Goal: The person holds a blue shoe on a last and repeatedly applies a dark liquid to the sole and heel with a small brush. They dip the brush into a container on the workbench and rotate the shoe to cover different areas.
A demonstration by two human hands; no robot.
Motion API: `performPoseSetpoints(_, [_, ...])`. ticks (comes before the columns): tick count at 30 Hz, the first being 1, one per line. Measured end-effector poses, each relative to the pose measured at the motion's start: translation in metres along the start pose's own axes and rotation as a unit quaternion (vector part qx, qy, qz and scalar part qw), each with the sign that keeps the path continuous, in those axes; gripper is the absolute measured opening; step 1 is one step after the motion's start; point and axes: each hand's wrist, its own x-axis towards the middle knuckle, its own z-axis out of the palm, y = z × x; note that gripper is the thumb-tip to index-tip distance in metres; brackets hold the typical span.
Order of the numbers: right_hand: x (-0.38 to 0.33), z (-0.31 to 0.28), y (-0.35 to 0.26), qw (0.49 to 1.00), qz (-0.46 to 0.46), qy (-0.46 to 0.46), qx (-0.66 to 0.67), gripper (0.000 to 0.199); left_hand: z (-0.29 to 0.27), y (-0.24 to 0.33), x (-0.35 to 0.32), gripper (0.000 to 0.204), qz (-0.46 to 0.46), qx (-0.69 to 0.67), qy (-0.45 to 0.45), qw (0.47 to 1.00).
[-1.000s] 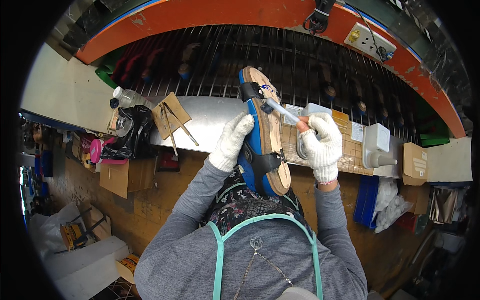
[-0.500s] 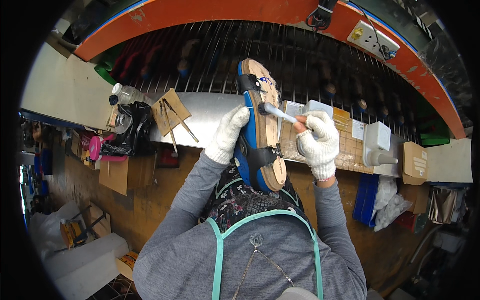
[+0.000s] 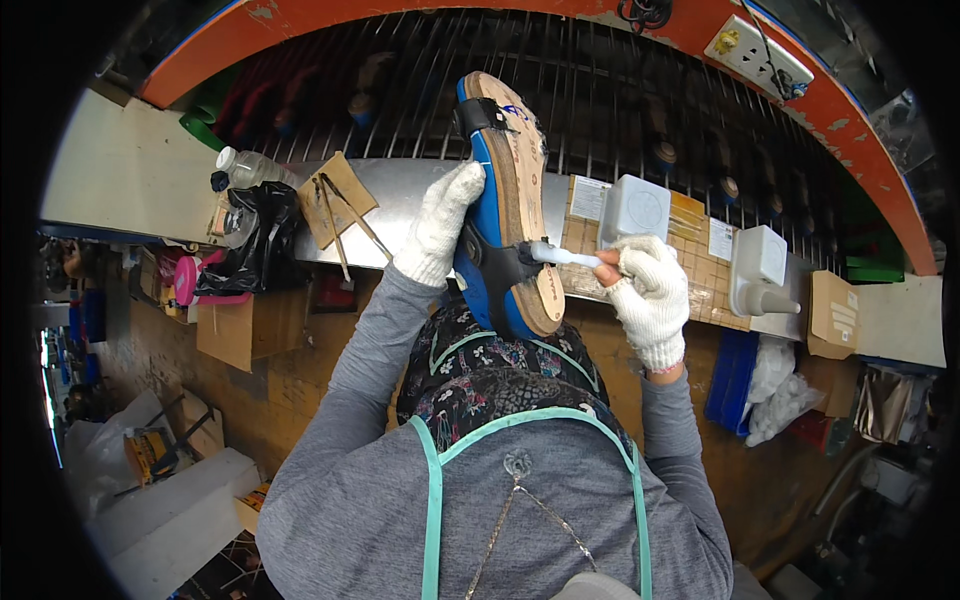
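My left hand [image 3: 440, 222], in a white knit glove, grips the edge of a sandal [image 3: 530, 190] mounted on a blue shoe last [image 3: 484, 195]. The tan sole side faces up, with a cork edge and black strap ends folded onto it. The sandal stands tilted lengthwise above the bench edge and my lap. My right hand [image 3: 650, 295], gloved with bare fingertips, pinches the pale handle of a small brush [image 3: 568, 257]. Its dark bristles touch the lower black strap [image 3: 505, 262] near the heel end; the bristle tips are partly hidden.
Beyond the metal bench [image 3: 385, 185] runs a rack of metal bars [image 3: 590, 90] under an orange beam [image 3: 330, 22]. White plastic containers [image 3: 638, 208] stand on the right. Two thin sticks [image 3: 350, 215] lie on cardboard at left, beside a black plastic bag [image 3: 270, 235] and clear bottle [image 3: 255, 170].
The brush has moved from the middle of the sole down to the lower strap. In the picture, the sandal and my left hand sit higher and slightly left.
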Motion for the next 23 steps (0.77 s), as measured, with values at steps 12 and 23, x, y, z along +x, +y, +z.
performPoseSetpoints(12, [0.006, -0.006, 0.004, 1.0, -0.003, 0.028, -0.004, 0.015, 0.01, 0.01, 0.003, 0.062, -0.031, -0.008, -0.005, 0.999])
performPoseSetpoints(23, [0.008, -0.02, 0.006, 0.995, -0.074, -0.042, -0.045, 0.015, 0.004, 0.002, 0.005, 0.063, -0.045, 0.004, -0.01, 0.999])
